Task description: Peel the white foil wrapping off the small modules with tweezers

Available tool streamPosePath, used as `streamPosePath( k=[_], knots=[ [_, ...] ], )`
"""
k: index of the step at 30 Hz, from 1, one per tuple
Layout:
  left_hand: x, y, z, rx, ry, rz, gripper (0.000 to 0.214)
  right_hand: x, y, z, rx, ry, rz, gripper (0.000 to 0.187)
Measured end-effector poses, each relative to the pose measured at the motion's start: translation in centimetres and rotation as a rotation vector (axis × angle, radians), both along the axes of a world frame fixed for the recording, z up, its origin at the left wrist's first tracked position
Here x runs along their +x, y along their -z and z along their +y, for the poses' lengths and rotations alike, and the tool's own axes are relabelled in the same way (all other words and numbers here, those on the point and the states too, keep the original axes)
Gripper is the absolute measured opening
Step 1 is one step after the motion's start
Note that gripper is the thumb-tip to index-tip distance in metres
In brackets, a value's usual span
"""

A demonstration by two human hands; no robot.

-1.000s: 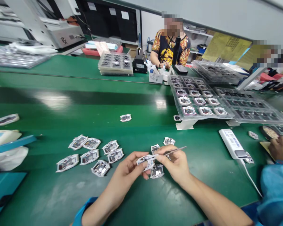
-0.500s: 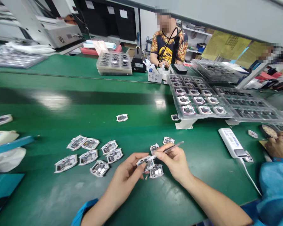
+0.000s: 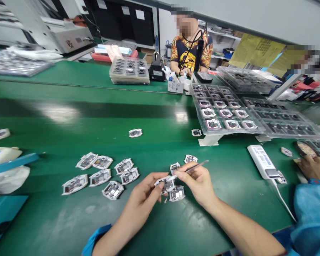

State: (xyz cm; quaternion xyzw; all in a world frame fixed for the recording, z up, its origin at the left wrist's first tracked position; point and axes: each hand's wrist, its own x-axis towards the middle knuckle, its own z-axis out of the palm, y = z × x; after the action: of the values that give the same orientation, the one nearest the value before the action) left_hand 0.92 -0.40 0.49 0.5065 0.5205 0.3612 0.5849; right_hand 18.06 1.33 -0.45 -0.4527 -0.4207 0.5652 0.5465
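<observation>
Long green bench mat (image 3: 160, 117) runs across the whole frame and past both side edges. Two clear plastic trays (image 3: 224, 113) of modules sit side by side at right on white stands, their front edge well above the hands. A stacked tray pile (image 3: 129, 71) sits on the far bench, and a co-worker (image 3: 190, 49) in a patterned shirt sits beyond it.

Left edge: white bag (image 3: 5, 181) and teal board (image 3: 2, 213). Right edge: another person's blue sleeve (image 3: 313, 217) and hand (image 3: 314, 168), well apart from the work. White rectangular device (image 3: 261, 161) lies right of the hands, its cable (image 3: 282, 201) trailing toward the bottom edge.

Forearms enter from the bottom edge, hands close together at lower centre. Left hand (image 3: 141, 202) pinches a white-edged module (image 3: 165, 185) between thumb and fingers, holding it just above the mat. Right hand (image 3: 197, 185) pinches metal tweezers (image 3: 196, 169), one end at the module's top edge, the other pointing up and right.

Seven loose modules (image 3: 106, 174) lie in a cluster left of the hands, with mat showing between. Three more are close by: one (image 3: 176, 193) just under the held module, two (image 3: 175, 168) (image 3: 190, 158) just above it. Green mat stretches from the hands up to the tray stands, and right to the device. Tiny scraps (image 3: 165, 201) lie by the lower module; too small to identify.
</observation>
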Motion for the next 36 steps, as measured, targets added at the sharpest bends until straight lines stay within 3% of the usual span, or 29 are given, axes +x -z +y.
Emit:
streamPosePath(
  k=[11,28,32,36],
  knots=[
    [0.0,0.1,0.0,0.003,-0.015,-0.015,0.034,0.1,0.0,-0.2,0.042,-0.029,-0.001,0.011],
    [1.1,0.7,0.0,-0.109,-0.136,-0.099,0.039,-0.3,-0.5,-1.0,0.178,0.043,-0.266,0.006],
    [1.1,0.7,0.1,-0.064,-0.145,-0.042,0.037,-0.3,-0.6,-1.2,0.259,0.032,-0.343,0.005],
    [1.0,0.4,0.1,-0.154,-0.144,-0.092,0.037,0.0,-0.7,-0.9,0.348,0.024,-0.359,0.003]
  ],
)
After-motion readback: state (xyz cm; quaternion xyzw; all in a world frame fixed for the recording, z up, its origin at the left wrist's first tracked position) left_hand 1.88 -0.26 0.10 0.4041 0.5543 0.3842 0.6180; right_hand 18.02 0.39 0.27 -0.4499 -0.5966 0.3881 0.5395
